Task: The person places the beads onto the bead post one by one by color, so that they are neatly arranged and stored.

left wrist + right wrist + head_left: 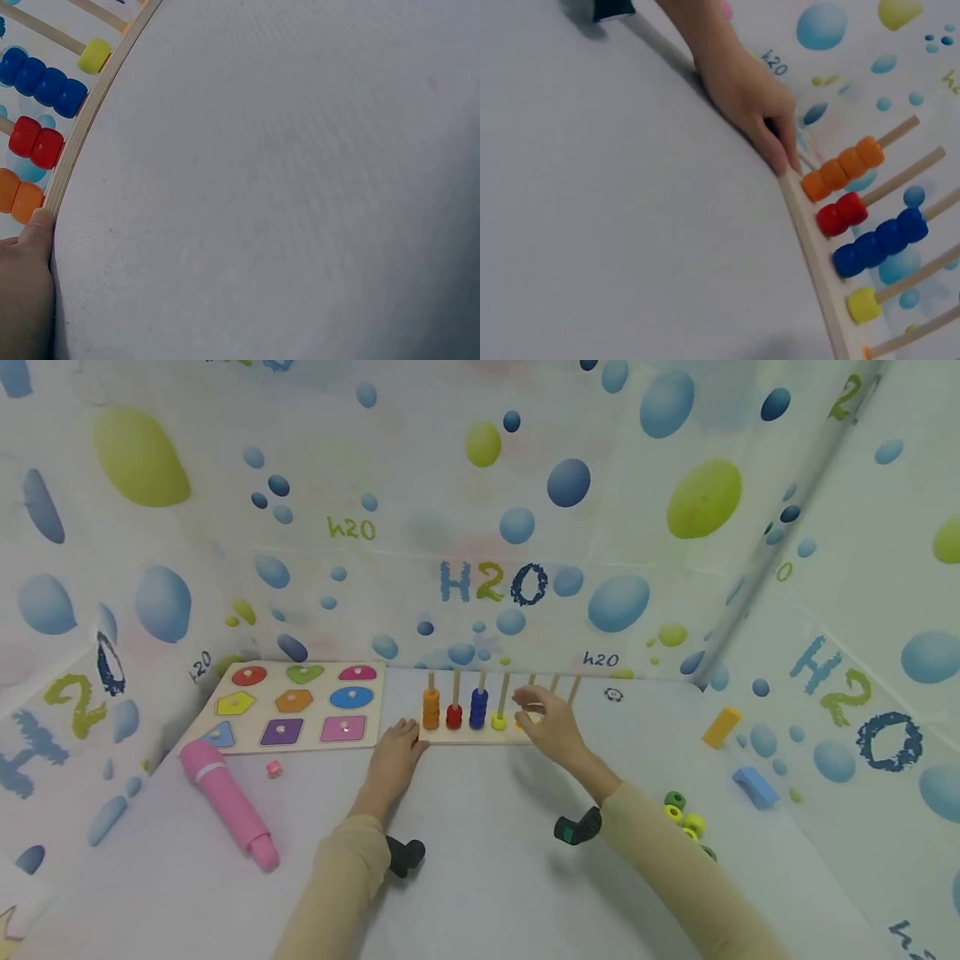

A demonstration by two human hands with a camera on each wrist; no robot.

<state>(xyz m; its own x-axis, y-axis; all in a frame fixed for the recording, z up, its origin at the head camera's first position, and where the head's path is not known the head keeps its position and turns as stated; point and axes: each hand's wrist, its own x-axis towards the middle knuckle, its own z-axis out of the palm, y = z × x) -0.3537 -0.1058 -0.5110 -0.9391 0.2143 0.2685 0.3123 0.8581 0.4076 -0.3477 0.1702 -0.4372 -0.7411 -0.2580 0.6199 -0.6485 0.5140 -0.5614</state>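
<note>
A wooden bead stacker (480,737) with several upright pegs stands at the back of the table. Orange beads (844,169), two red beads (842,214), blue beads (881,241) and one yellow bead (864,304) sit on its pegs from the left. A bit of orange shows at the foot of the following peg. My left hand (395,758) grips the stacker's left end, thumb (37,229) against the front edge. Over the right half of the pegs hovers my right hand (551,722), fingers curved and apart from the thumb, with nothing visible between them. It hides the lower right pegs.
Loose green and yellow beads (694,823) lie at the right, near an orange block (722,727) and a light blue block (756,787). Left of the stacker are a shape puzzle board (255,718), a pink cylinder (232,803) and a small pink piece (274,769). Patterned walls enclose the table.
</note>
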